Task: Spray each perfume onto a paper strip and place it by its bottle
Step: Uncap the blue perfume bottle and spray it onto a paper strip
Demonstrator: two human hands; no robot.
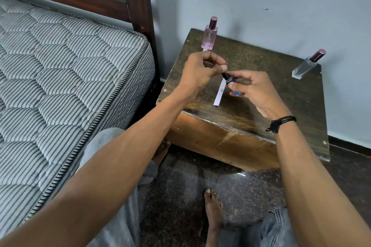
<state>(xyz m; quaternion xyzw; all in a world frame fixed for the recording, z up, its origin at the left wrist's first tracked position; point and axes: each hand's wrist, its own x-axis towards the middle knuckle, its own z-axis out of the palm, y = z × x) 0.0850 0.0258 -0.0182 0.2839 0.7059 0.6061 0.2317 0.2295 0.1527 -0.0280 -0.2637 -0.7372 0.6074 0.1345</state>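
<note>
The right hand [255, 90] grips a small blue bottle [236, 92] between thumb and curled fingers, holding it tilted just above the middle of the wooden surface [251, 54]. The bottle's dark cap [225, 76] points toward 10 o'clock. The left hand [202, 72] meets it there, its fingers curled in and its thumb and fingertips pinching the end of the cap.

Just below the two hands a white paper strip [219, 94] lies flat on the surface, running from about 12 to 6 o'clock with a slight lean; its upper end is hidden behind the bottle.

A pink bottle [210, 36] stands upright at the 11 o'clock corner of the surface, and the end of a second strip [205, 49] shows at its base on the near side. A clear bottle [307, 65] with a dark pink cap stands at the 2 o'clock corner, well apart from the hands.

A striped mattress [70, 70] lies off at 9 o'clock, and the person's bare feet rest on the dark floor [180, 196] at 6 o'clock.
</note>
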